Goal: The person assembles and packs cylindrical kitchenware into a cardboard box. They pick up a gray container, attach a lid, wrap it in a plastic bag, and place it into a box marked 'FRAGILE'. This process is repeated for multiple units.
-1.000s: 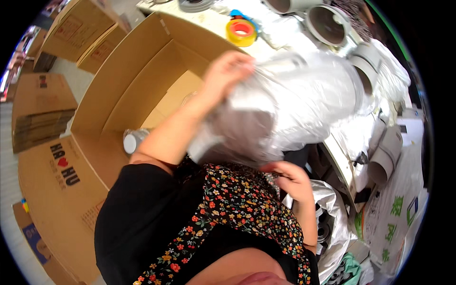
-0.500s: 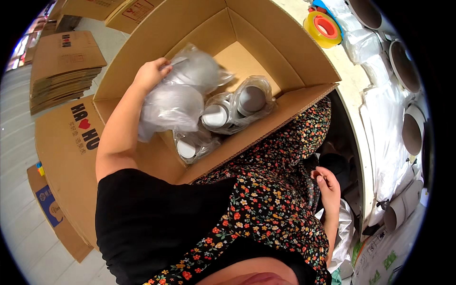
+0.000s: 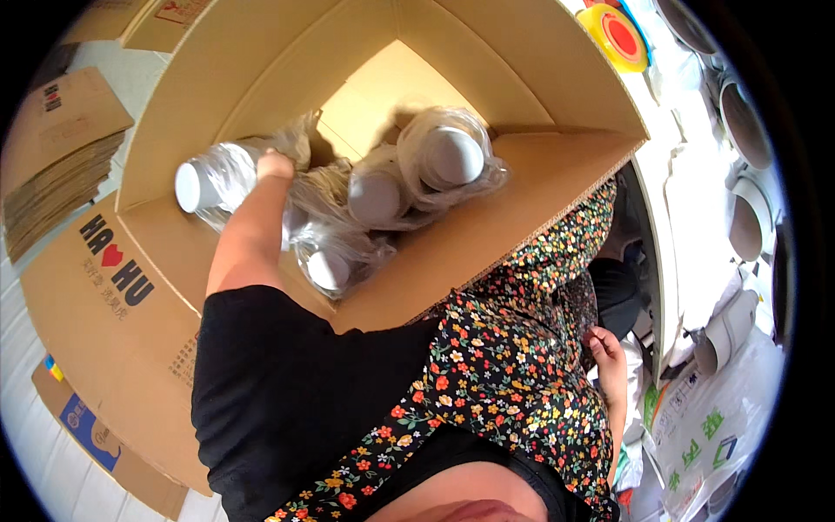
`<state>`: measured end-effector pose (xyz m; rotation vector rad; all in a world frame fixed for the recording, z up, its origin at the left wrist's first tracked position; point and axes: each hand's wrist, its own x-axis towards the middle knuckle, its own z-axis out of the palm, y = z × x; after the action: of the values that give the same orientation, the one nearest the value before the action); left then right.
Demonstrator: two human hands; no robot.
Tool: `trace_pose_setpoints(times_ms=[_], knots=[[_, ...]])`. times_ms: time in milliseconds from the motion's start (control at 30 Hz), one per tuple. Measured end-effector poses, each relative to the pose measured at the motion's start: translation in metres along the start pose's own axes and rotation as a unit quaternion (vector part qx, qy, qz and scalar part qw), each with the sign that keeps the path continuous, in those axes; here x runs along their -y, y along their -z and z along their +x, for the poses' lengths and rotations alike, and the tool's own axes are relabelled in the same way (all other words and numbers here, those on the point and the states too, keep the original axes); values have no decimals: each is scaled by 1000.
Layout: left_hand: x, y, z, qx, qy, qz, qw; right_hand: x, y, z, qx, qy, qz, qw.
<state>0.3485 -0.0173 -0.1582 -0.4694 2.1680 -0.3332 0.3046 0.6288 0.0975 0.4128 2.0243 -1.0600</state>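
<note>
My left hand (image 3: 277,165) is down inside a large cardboard box (image 3: 557,191), its fingers closed on the clear plastic bag (image 3: 300,139) around a stack of white cups (image 3: 198,184) at the box's left side. Part of the fingers is hidden. To the right of it lie more bagged stacks of cup-like containers: one (image 3: 455,157) on the right, one (image 3: 376,196) in the middle and one (image 3: 329,268) nearest me. My right hand (image 3: 606,348) hangs low beside my flowered apron (image 3: 522,365), fingers curled in; what they hold, if anything, cannot be made out.
Flattened cardboard boxes (image 3: 65,157) are piled at the left. On the right, a table (image 3: 665,296) bears yellow tape (image 3: 616,36), plastic bags and grey cylindrical containers (image 3: 729,331). A printed plastic sack (image 3: 713,426) sits at the lower right.
My left hand has lowered the bagged stack, held up over the other stacks before, to the box's left side. My right hand has dropped slightly. The view has shifted.
</note>
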Motion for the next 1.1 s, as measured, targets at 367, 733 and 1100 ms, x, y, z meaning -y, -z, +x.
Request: trace_pose_setpoints(times_ms=[367, 733, 1100], knots=[[-9, 9, -27, -97, -176, 53, 978, -47, 21, -19, -61, -36, -4, 997], [-35, -46, 23, 35, -11, -42, 998, -43, 36, -38, -102, -70, -71, 990], [-36, -48, 28, 34, -19, -133, 990, -3, 61, -22, -219, 95, -81, 968]])
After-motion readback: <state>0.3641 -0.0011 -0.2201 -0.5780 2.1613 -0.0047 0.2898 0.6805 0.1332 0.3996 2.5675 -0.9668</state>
